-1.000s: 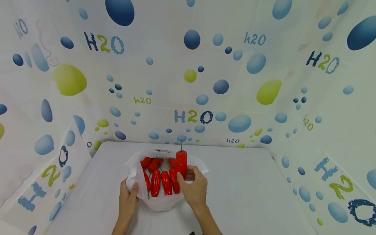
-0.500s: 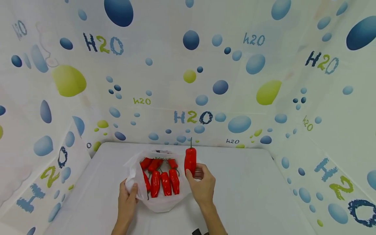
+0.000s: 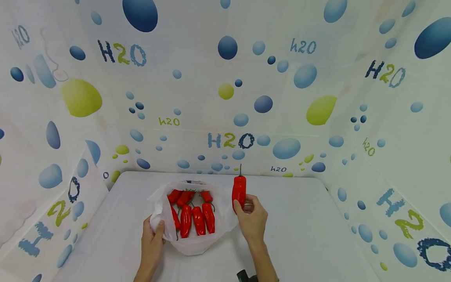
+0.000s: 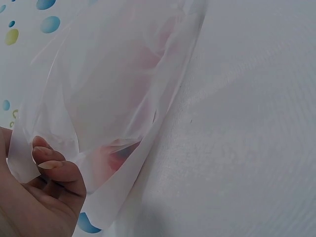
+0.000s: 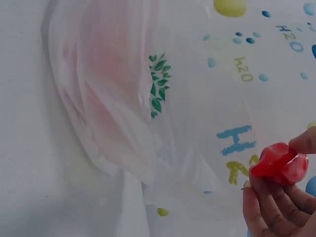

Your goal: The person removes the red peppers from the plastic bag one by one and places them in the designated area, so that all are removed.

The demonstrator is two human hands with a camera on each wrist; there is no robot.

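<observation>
A white plastic bag (image 3: 192,246) lies with its mouth spread on the table, and several red peppers (image 3: 199,220) show inside it. My left hand (image 3: 151,239) pinches the bag's left edge; in the left wrist view, the fingers (image 4: 61,170) curl over the thin film. Just right of the bag, my right hand (image 3: 254,219) holds a red pepper (image 3: 239,190) upright by its lower end, stem on top. In the right wrist view that pepper (image 5: 279,163) sits between thumb and fingers, its blunt end towards the camera. The bag hides parts of some peppers.
The white table (image 3: 303,235) runs back to a wall sheet (image 3: 197,94) printed with drops and H2O lettering. Green leaves are printed on the bag's side (image 5: 159,84). A dark object (image 3: 246,276) sits by the right forearm at the bottom edge.
My right hand has moved right with the pepper, from over the bag's right side to just beyond it. My left hand stays at the bag's left edge.
</observation>
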